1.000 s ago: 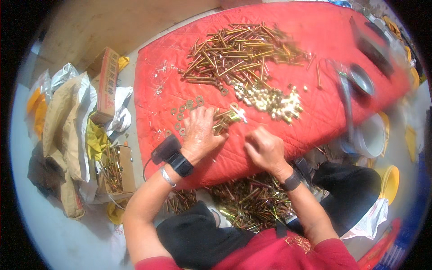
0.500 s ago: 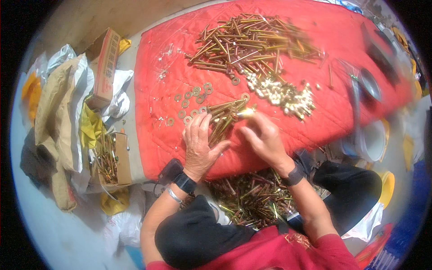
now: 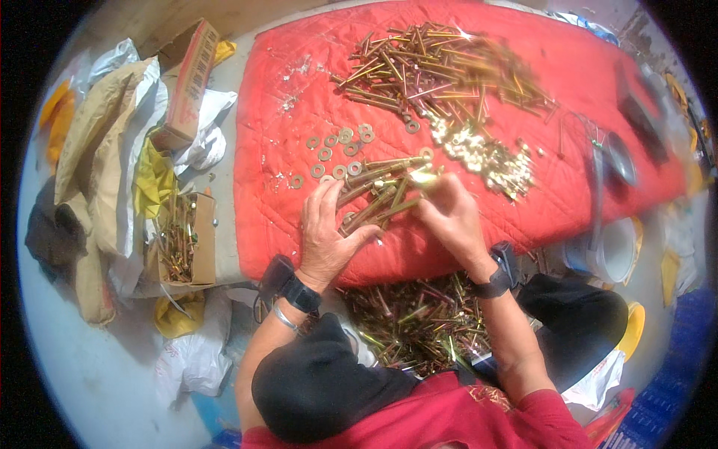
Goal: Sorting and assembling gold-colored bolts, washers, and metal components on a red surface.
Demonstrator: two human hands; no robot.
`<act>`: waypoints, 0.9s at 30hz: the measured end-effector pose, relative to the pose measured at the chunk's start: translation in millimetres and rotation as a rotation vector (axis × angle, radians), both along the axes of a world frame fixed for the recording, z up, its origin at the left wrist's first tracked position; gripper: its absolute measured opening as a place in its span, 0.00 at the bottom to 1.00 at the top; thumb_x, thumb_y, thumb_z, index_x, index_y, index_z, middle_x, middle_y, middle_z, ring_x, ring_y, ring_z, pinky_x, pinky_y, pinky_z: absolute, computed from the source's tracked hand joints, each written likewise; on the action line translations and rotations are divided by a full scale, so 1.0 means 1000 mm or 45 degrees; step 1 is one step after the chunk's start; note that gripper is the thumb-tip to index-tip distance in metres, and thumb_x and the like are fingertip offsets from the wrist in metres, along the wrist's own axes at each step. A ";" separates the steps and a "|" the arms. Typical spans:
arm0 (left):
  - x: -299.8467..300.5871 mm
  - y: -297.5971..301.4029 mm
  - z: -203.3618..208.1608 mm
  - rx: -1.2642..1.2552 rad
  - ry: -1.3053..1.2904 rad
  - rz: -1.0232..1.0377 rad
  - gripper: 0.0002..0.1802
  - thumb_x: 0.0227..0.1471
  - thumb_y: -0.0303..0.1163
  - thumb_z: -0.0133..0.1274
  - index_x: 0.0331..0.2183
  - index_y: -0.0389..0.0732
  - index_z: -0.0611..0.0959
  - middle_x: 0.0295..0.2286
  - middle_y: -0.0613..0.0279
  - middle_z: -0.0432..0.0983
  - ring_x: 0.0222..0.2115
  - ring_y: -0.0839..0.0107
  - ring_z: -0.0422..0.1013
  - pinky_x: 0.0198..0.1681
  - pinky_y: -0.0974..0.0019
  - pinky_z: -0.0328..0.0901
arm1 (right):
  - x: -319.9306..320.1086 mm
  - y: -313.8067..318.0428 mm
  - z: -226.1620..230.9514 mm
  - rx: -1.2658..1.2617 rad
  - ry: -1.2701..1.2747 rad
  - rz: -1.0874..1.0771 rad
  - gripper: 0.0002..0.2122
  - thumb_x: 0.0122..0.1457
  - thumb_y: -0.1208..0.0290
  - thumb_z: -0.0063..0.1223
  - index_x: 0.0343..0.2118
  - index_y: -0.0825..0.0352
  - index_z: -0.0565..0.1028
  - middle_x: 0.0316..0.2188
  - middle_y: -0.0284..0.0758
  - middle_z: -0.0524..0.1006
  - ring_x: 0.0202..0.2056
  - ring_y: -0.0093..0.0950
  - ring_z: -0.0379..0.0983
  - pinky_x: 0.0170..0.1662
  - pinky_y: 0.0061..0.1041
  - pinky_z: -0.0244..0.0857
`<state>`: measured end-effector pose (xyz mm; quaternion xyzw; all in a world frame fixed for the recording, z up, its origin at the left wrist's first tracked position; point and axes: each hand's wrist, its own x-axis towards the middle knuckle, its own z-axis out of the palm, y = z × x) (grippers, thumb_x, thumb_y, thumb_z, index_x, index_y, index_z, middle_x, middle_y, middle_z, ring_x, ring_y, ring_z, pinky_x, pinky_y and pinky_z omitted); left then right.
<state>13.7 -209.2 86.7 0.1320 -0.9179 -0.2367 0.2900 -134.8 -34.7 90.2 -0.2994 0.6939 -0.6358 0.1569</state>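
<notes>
A small bundle of brass-coloured bolts lies on the red quilted cloth in front of me. My left hand curves round the bundle's left end, fingers on one side and thumb on the other. At the opposite end my right hand pinches a bolt end between thumb and fingers; motion blur and glare hide the exact contact. Several flat washers are scattered beyond my left fingers. Past my right hand lies a heap of small shiny nuts.
A large pile of bolts covers the cloth's far part. More bolts fill the space below its near edge. To the left are a cardboard box of bolts, paper sacks and a yellow bag. A white bucket stands right.
The whole view has shifted a little. My right fingers have closed in on the bolt ends, and the bundle is fanned out more. My left hand stays at the bundle's left end.
</notes>
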 end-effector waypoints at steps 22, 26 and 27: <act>-0.046 0.026 0.020 0.917 0.310 -0.668 0.18 0.60 0.38 0.51 0.48 0.40 0.76 0.47 0.55 0.75 0.48 0.65 0.72 0.52 0.62 0.67 | 0.021 -0.022 0.001 -0.742 -0.997 0.122 0.09 0.62 0.73 0.50 0.44 0.66 0.67 0.39 0.34 0.74 0.41 0.25 0.73 0.45 0.27 0.71; -0.049 0.027 0.022 0.697 0.299 -0.697 0.18 0.60 0.37 0.52 0.49 0.40 0.76 0.48 0.56 0.75 0.48 0.66 0.72 0.51 0.65 0.67 | 0.022 -0.027 -0.009 -0.700 -0.943 0.111 0.08 0.63 0.74 0.48 0.44 0.66 0.68 0.40 0.34 0.74 0.40 0.23 0.73 0.44 0.24 0.71; -0.049 0.028 0.022 0.709 0.268 -0.673 0.19 0.59 0.37 0.52 0.49 0.40 0.76 0.47 0.57 0.75 0.48 0.67 0.71 0.51 0.65 0.66 | 0.020 -0.025 -0.012 -0.686 -0.928 0.124 0.07 0.63 0.74 0.48 0.43 0.66 0.68 0.40 0.33 0.74 0.40 0.22 0.72 0.44 0.23 0.71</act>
